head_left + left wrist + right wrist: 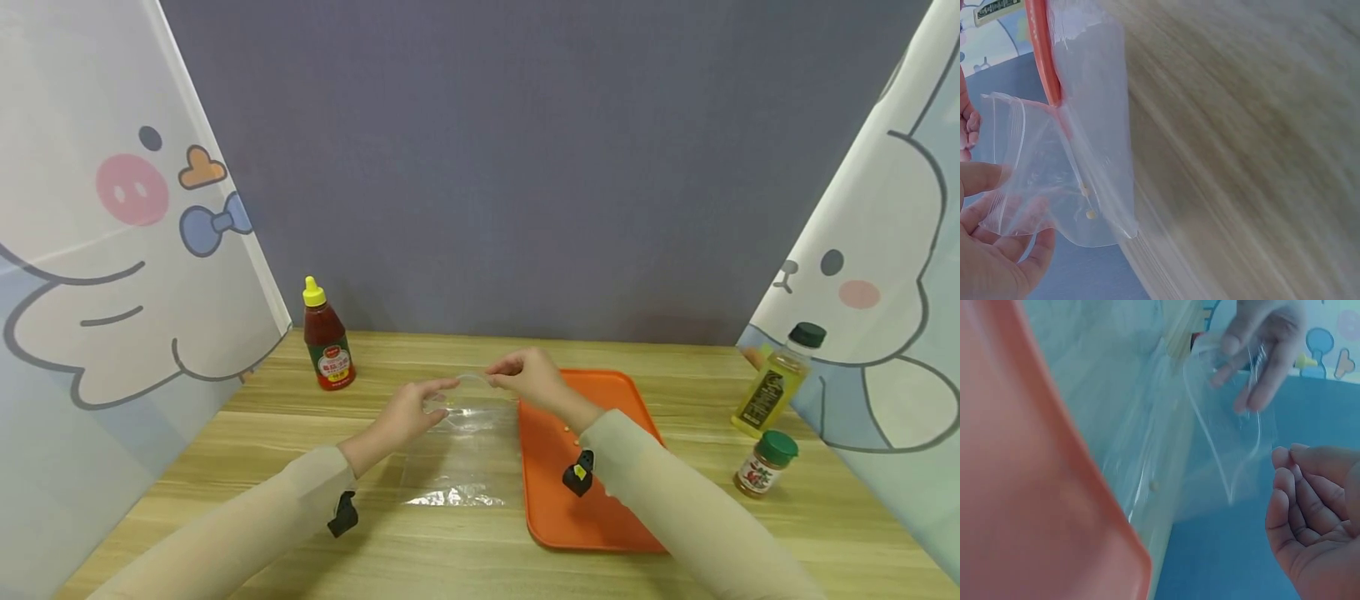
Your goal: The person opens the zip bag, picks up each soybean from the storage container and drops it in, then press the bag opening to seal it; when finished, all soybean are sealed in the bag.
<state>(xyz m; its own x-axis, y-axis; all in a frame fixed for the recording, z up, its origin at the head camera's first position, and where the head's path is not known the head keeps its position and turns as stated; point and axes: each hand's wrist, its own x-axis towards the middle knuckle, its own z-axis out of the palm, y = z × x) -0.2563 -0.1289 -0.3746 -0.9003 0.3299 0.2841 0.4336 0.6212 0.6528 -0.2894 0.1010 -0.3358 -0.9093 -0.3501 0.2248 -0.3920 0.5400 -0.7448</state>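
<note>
A clear zip bag lies on the table with its mouth end raised and its zip edges apart. My left hand grips one side of the mouth, thumb and fingers on the film in the left wrist view. Inside the bag, small yellow pieces show low down. Beside the mouth is my right hand, thumb and index fingertips together and the other fingers curled. In the right wrist view these tips are apart from the bag; whether anything tiny is between them is hidden.
An orange tray lies right of the bag, under my right forearm, with a few yellow bits on it. A red sauce bottle stands back left. An oil bottle and a green-capped spice jar stand at the right.
</note>
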